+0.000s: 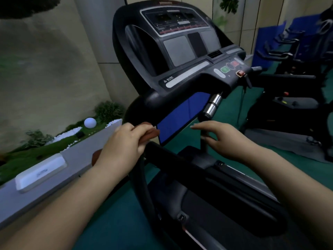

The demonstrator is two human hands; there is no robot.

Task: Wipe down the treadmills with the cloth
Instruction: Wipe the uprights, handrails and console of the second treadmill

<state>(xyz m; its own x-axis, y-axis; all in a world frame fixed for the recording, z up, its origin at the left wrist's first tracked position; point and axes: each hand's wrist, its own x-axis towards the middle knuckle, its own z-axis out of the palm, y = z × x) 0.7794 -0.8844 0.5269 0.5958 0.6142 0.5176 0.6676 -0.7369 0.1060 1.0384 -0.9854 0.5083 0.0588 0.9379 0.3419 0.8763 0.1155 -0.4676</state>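
Note:
A black treadmill fills the middle of the view, its console tilted up and to the right. My left hand grips a brown cloth and holds it against the left handrail just below the console. A corner of the cloth hangs out under my wrist. My right hand hovers over the deck with its fingers spread and loosely bent, holding nothing. The running belt lies below both arms.
A low white ledge with a white tray runs along the left, with artificial grass, plants and a white globe lamp behind it. More exercise machines and blue panels stand at the right on green flooring.

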